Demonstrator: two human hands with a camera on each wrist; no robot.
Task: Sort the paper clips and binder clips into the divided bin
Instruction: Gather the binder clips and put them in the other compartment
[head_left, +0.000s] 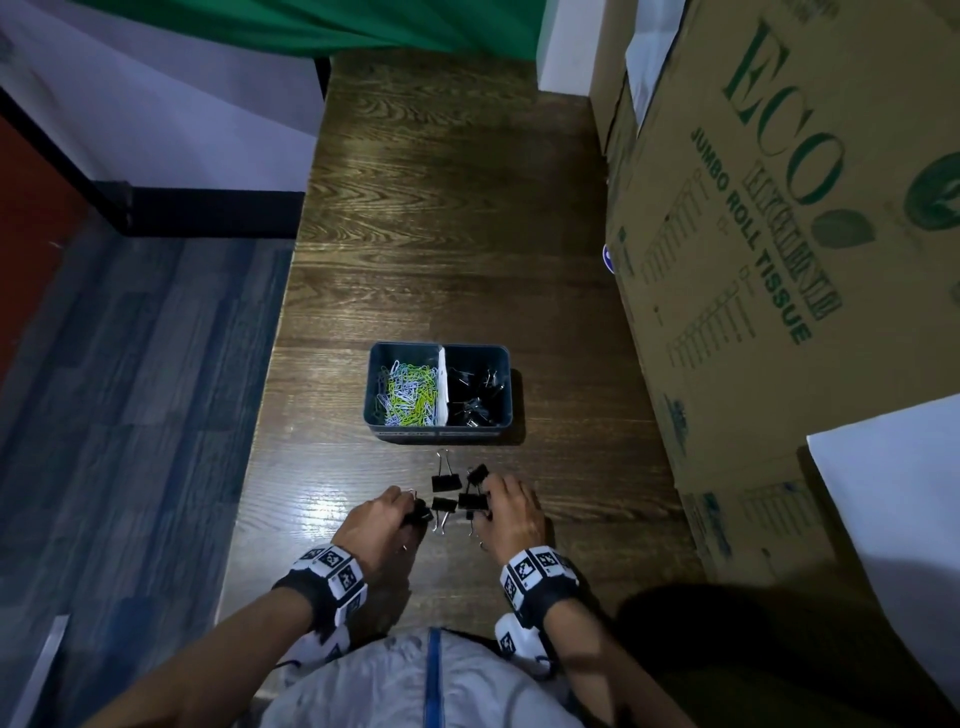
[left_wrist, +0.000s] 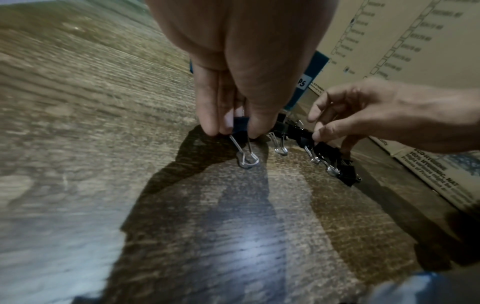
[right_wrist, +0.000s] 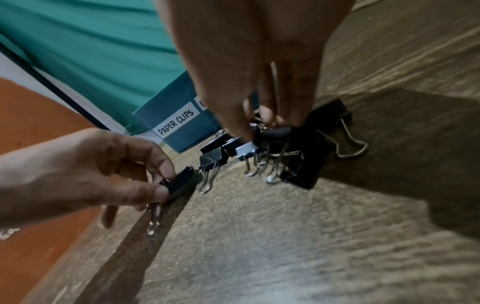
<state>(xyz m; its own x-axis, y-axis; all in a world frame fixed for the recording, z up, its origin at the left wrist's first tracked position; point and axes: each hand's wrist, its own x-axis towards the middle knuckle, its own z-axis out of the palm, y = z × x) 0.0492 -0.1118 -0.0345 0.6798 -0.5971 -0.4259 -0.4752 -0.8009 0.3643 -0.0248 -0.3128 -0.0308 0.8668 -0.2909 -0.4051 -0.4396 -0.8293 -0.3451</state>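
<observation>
Currently both hands work at a small cluster of black binder clips (head_left: 457, 493) lying on the worktop (head_left: 441, 234) just in front of the bin (head_left: 439, 434), close enough that each transfer is a short reach. The left hand (head_left: 376, 519) pinches one clip (left_wrist: 240, 126) by its black body between thumb and fingertips; the wire handles trail down toward the worktop, which keeps the spring untouched so the clip cannot snap open. The right hand (head_left: 511, 514) has its fingers curled down into the right side of the cluster and appears to be gathering several clips (right_wrist: 259, 142) at once; how many it actually holds cannot be told, since the fingers cover the contact. One larger clip (right_wrist: 330, 121) lies just beyond the right fingertips with a handle splayed flat. The bin is split by a white divider (head_left: 442, 384): coloured paper clips (head_left: 408, 389) fill the left compartment, whose front wall carries a "PAPER CLIPS" label (right_wrist: 176, 121), and binder clips (head_left: 475, 395) lie in the right compartment. No paper clips show on the worktop, so the task looks nearly complete, with only this cluster left. Both loads should go to the right compartment; tangled handles could drag a neighbouring clip along.
</observation>
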